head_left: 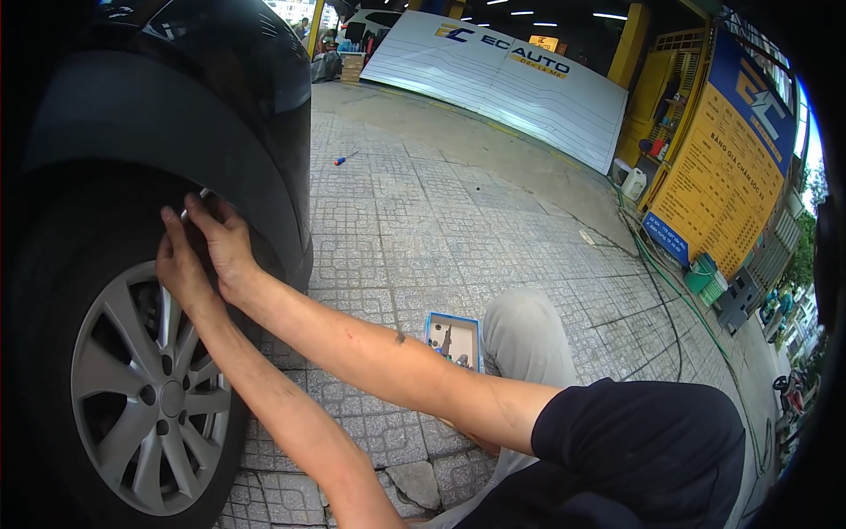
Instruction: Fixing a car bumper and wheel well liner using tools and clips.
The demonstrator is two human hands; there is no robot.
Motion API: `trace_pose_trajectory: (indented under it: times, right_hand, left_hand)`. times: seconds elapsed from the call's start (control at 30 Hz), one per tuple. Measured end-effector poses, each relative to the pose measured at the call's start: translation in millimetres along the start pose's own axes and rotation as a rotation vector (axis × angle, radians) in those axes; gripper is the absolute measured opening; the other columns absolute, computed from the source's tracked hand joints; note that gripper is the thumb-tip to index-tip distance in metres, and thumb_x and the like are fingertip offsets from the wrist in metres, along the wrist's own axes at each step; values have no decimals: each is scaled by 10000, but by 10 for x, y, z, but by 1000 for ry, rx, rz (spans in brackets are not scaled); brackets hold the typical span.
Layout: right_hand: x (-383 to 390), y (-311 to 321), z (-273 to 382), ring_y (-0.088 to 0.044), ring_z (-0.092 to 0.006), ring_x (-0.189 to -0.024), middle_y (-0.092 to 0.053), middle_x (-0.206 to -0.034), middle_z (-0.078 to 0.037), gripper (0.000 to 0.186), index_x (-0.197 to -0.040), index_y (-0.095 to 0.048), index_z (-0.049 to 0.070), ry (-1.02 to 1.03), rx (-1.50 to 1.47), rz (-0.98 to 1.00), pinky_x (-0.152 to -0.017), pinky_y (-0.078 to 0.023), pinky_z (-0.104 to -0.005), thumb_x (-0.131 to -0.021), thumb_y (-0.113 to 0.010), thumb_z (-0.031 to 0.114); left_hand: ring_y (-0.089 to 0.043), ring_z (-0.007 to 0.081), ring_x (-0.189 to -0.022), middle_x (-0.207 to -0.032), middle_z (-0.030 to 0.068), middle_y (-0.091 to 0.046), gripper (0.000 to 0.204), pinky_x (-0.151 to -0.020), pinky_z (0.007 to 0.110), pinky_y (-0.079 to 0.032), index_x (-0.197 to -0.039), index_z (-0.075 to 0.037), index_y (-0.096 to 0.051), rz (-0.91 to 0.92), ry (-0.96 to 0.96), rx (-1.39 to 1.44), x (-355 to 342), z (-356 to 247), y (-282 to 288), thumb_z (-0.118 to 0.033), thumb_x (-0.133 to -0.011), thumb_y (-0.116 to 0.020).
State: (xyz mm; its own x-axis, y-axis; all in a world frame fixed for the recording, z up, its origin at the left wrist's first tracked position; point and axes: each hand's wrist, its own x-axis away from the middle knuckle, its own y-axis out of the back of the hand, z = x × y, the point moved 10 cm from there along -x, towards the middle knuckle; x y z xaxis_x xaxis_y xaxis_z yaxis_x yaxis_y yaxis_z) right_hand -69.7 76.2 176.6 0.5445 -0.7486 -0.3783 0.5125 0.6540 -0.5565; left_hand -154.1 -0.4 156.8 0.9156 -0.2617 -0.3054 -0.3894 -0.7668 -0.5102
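At the rear edge of a dark car's wheel arch, my left hand and my right hand are raised close together above an alloy wheel with a black tyre. Fingers of both hands are closed around a thin pale metal rod that reaches up into the gap under the arch. Most of the rod is hidden by my fingers. A shallow blue-edged box with small tools and parts lies on the pavement beside my grey-trousered knee.
A blue-handled screwdriver lies on the paving. Behind are a white panel barrier, stacked wood and a yellow signboard. Green hoses, buckets and a white jug stand or lie at the right.
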Motion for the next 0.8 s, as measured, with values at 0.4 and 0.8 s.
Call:
trace_pose_trajectory:
  times: [0.4,0.8]
  right_hand:
    - [-59,-17,-38,-571,-112,-915,-627,-984,-22,435,-1168,-615,28,-25,-59,89,-835,-456,-272,-937,-668,392]
    - [-93,51,-87,-556,-79,-781,-613,-844,10,454,-1096,-647,26,-38,-14,-18,-718,-442,-252,-925,-676,445]
  left_hand:
    - [-568,90,-749,-788,19,-628,388,-671,256,-435,-811,-29,-639,99,-102,17,3,-93,-102,-383,-972,-634]
    - [-627,94,-761,-850,38,-677,596,-646,236,-455,-1031,-5,-714,107,81,-53,-28,51,-57,-577,-944,-575]
